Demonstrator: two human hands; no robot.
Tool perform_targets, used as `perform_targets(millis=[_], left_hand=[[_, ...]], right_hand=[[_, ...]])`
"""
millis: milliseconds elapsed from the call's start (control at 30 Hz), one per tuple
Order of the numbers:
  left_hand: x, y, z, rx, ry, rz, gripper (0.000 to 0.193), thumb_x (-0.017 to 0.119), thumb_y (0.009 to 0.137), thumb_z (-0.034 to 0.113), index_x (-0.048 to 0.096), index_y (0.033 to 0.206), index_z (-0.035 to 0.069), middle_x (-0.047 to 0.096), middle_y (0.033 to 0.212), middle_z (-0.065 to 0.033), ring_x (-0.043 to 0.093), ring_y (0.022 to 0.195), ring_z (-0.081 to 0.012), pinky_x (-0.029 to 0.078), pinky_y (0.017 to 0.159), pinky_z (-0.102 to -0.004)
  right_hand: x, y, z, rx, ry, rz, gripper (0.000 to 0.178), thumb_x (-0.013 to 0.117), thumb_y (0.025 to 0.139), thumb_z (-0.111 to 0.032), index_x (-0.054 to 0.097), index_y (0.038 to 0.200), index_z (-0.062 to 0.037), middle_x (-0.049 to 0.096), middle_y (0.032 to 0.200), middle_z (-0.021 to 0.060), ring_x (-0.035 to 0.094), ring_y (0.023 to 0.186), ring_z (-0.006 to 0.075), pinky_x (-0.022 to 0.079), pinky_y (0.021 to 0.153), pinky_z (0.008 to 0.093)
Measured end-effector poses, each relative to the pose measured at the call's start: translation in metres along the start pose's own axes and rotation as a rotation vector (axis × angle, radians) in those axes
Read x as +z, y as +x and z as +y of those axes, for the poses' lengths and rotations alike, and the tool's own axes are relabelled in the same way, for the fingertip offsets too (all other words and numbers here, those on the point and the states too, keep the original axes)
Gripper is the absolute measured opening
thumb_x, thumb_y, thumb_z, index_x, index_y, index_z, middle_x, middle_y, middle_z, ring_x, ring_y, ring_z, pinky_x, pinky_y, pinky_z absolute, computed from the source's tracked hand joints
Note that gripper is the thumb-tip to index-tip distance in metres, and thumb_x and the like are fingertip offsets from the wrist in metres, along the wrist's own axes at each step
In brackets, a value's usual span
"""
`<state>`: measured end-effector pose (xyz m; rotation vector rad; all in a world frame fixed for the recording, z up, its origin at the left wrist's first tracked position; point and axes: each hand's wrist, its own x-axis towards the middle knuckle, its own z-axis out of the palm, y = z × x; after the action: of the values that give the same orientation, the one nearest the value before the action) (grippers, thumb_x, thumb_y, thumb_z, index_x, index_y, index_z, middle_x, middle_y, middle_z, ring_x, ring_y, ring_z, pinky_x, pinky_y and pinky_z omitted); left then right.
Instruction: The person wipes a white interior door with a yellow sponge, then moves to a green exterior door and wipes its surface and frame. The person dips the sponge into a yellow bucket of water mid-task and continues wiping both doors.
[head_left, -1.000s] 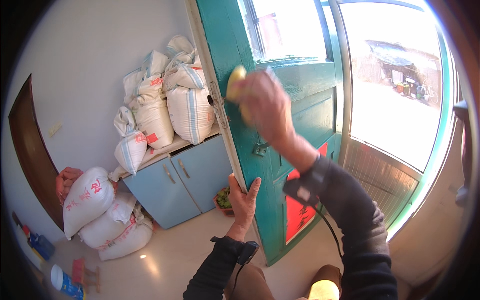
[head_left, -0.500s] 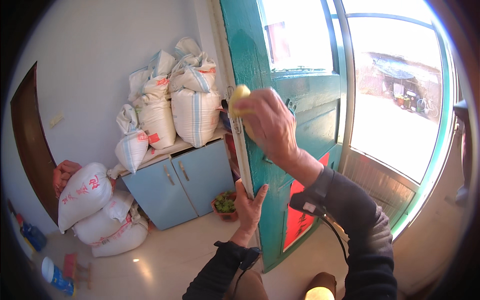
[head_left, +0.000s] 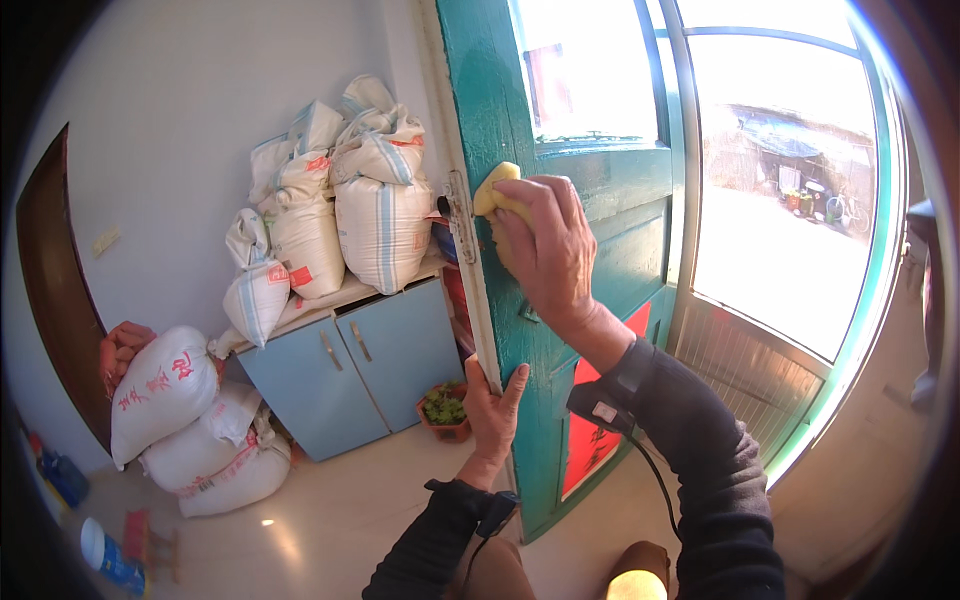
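A green wooden door (head_left: 610,245) with a glass pane stands open in front of me, its narrow pale edge toward me. My right hand (head_left: 552,250) is closed round a folded yellow cloth (head_left: 497,188) and presses it on the door's green face, just right of the metal lock plate (head_left: 461,218). Part of the cloth is hidden behind my fingers. Lower down, my left hand (head_left: 490,415) grips the door's edge, thumb on the green face and fingers on the far side. A red paper panel (head_left: 592,450) is on the door's lower part.
Left of the door, a blue cabinet (head_left: 345,365) bears several stuffed white sacks (head_left: 385,235). More full sacks (head_left: 215,430) lie on the floor beside it. A potted plant (head_left: 445,410) stands close to the door's edge. At the right is a glazed metal-framed door (head_left: 790,200).
My right hand has shifted the cloth from the door's edge by the lock onto the green face beside it. My left hand keeps its hold. The view has shifted slightly.
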<state>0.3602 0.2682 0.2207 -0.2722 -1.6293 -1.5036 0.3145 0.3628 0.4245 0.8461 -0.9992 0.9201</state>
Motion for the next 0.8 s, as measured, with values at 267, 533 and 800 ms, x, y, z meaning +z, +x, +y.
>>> perform_targets(millis=[267, 533, 800], left_hand=[[-0.001, 0.000, -0.003, 0.003, 0.002, -0.016, 0.040, 0.074, 0.096, 0.029, 0.050, 0.114, 0.004, 0.062, 0.096, -0.0046, 0.057, 0.085, -0.0109, 0.049, 0.076, -0.0278], [-0.011, 0.003, -0.012, 0.088, 0.196, 0.010, 0.034, 0.055, 0.105, 0.033, 0.049, 0.122, 0.004, 0.062, 0.096, -0.0085, 0.058, 0.082, -0.0167, 0.048, 0.074, -0.0318], [-0.013, -0.001, -0.029, -0.019, -0.040, 0.013, 0.039, 0.033, 0.112, 0.035, 0.049, 0.119, 0.000, 0.046, 0.092, -0.0007, 0.041, 0.084, -0.0112, 0.038, 0.078, -0.0262]], right_hand=[[0.050, 0.116, 0.072, -0.118, -0.077, 0.241, 0.014, 0.065, 0.092, -0.015, 0.067, 0.106, -0.0163, 0.065, 0.096, 0.0095, 0.065, 0.080, 0.0324, 0.052, 0.067, 0.0442], [-0.023, -0.046, -0.026, 0.087, -0.081, -0.180, 0.027, 0.073, 0.083, -0.005, 0.066, 0.108, -0.0109, 0.060, 0.099, 0.0071, 0.063, 0.083, 0.0288, 0.051, 0.066, 0.0381], [-0.022, -0.088, -0.027, 0.121, -0.112, -0.233, 0.032, 0.076, 0.079, -0.005, 0.066, 0.109, -0.0120, 0.061, 0.099, 0.0055, 0.064, 0.085, 0.0255, 0.049, 0.064, 0.0364]])
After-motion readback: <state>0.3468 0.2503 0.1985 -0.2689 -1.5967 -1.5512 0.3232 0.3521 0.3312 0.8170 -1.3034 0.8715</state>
